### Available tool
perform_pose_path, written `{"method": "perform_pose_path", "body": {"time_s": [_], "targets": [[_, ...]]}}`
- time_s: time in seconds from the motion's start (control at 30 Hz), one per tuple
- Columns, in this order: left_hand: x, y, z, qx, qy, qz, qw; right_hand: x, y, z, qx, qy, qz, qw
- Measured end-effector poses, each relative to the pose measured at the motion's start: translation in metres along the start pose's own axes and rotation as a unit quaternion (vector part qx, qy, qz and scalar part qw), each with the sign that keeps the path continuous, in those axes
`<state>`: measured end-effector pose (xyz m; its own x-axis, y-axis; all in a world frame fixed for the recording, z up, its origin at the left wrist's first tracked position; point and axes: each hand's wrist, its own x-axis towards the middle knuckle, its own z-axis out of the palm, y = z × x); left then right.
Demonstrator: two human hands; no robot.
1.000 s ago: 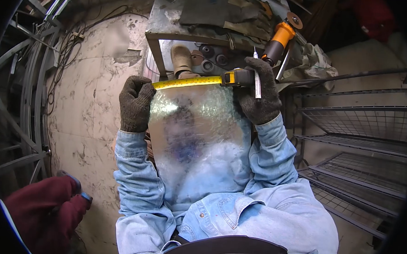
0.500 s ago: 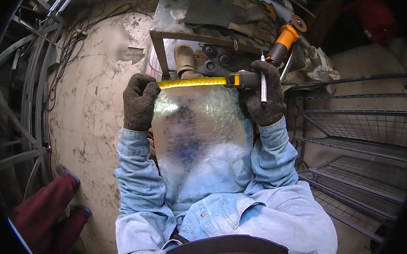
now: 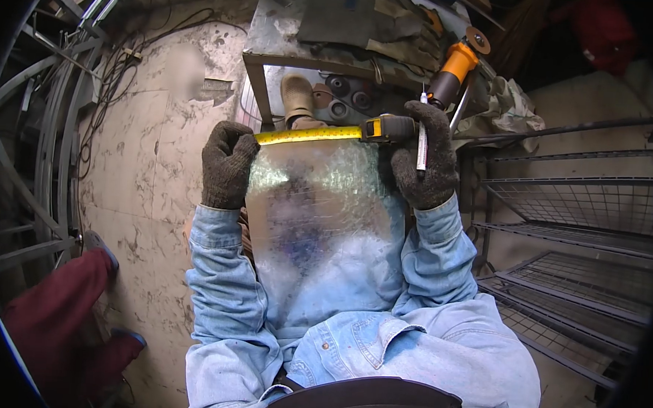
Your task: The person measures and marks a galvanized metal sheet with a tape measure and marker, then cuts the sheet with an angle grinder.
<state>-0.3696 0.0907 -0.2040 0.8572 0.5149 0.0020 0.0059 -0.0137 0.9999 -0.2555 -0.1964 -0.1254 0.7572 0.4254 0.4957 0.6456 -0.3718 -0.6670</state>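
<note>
A yellow tape measure (image 3: 312, 134) is stretched across the far edge of a clear, scratched sheet (image 3: 322, 211). My left hand (image 3: 226, 165), in a dark knit glove, pinches the tape's free end at the sheet's far left corner. On the right, my gloved right hand (image 3: 429, 156) is closed around the tape's black and yellow case (image 3: 386, 128) and also holds a white marker (image 3: 422, 135), which stands nearly upright between its fingers. Parts of the case are hidden by the glove.
A metal table (image 3: 265, 34) beyond the sheet bears dark gloves (image 3: 369, 25). An orange angle grinder (image 3: 459, 62) is at its right corner, with discs (image 3: 338, 110) beneath. Wire racks (image 3: 585, 206) stand right; metal frames (image 3: 52, 153) left. A person's maroon-clad legs (image 3: 63, 301) are lower left.
The person's legs at lower left have shifted left. My left hand has moved very slightly right, and my right hand and marker slightly down. The tape remains stretched.
</note>
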Motion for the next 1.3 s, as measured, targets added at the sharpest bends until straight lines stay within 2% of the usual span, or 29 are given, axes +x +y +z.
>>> {"method": "perform_pose_path", "body": {"time_s": [0.33, 0.4, 0.47, 0.5, 0.53, 0.57, 0.6, 0.63, 0.67, 0.7, 0.73, 0.8, 0.83, 0.87, 0.93, 1.13, 1.23, 1.3], "targets": [[0.002, -0.004, 0.0, 0.027, -0.005, 0.017, 0.999, 0.006, -0.012, -0.012, -0.038, -0.011, -0.059, 0.998], [0.003, -0.006, -0.001, 0.036, -0.011, 0.014, 0.999, 0.005, -0.016, -0.015, -0.026, -0.009, -0.042, 0.999], [0.002, -0.006, 0.0, 0.018, -0.007, 0.007, 1.0, 0.009, -0.022, -0.018, -0.072, 0.026, -0.101, 0.992], [0.002, -0.005, 0.0, 0.018, -0.007, 0.006, 1.0, 0.008, -0.023, -0.014, -0.083, 0.074, -0.138, 0.984], [0.002, -0.003, 0.0, 0.017, -0.008, 0.008, 1.0, 0.007, -0.032, -0.008, -0.083, 0.073, -0.137, 0.984], [0.002, -0.003, 0.0, 0.015, -0.01, 0.011, 1.0, 0.005, -0.046, -0.001, 0.064, 0.052, -0.096, 0.992], [0.002, -0.004, 0.0, 0.015, -0.01, 0.011, 1.0, 0.004, -0.053, 0.005, 0.21, 0.03, -0.052, 0.976], [0.003, -0.005, -0.001, 0.017, -0.007, 0.015, 1.0, 0.006, -0.051, 0.009, 0.18, -0.029, -0.118, 0.976], [0.003, -0.006, 0.0, 0.019, -0.005, 0.019, 1.0, -0.003, -0.066, 0.021, 0.236, -0.046, -0.007, 0.971], [0.003, -0.005, 0.0, 0.019, -0.006, 0.02, 1.0, 0.002, -0.077, 0.029, 0.297, -0.085, 0.063, 0.949], [0.001, -0.002, 0.001, 0.01, -0.007, 0.02, 1.0, 0.003, -0.077, 0.042, 0.296, -0.085, 0.062, 0.949], [0.002, 0.003, 0.001, 0.001, -0.004, 0.023, 1.0, 0.005, -0.066, 0.069, 0.396, -0.038, 0.169, 0.902], [0.002, 0.003, 0.001, -0.008, -0.004, 0.016, 1.0, 0.004, -0.064, 0.073, 0.415, -0.051, 0.206, 0.885], [0.001, 0.004, 0.001, -0.017, -0.004, 0.008, 1.0, 0.003, -0.061, 0.077, 0.416, -0.055, 0.206, 0.884], [0.0, 0.006, 0.0, -0.012, -0.005, 0.004, 1.0, 0.001, -0.056, 0.084, 0.318, -0.045, 0.161, 0.933], [0.0, 0.009, -0.003, 0.001, -0.004, 0.015, 1.0, 0.004, -0.054, 0.08, 0.255, -0.031, 0.099, 0.961], [0.0, 0.012, -0.002, 0.021, 0.002, 0.031, 0.999, 0.006, -0.051, 0.084, 0.279, -0.035, 0.131, 0.951], [-0.002, 0.014, -0.002, 0.032, 0.004, 0.043, 0.999, 0.004, -0.044, 0.085, 0.268, -0.033, 0.11, 0.956]]}}
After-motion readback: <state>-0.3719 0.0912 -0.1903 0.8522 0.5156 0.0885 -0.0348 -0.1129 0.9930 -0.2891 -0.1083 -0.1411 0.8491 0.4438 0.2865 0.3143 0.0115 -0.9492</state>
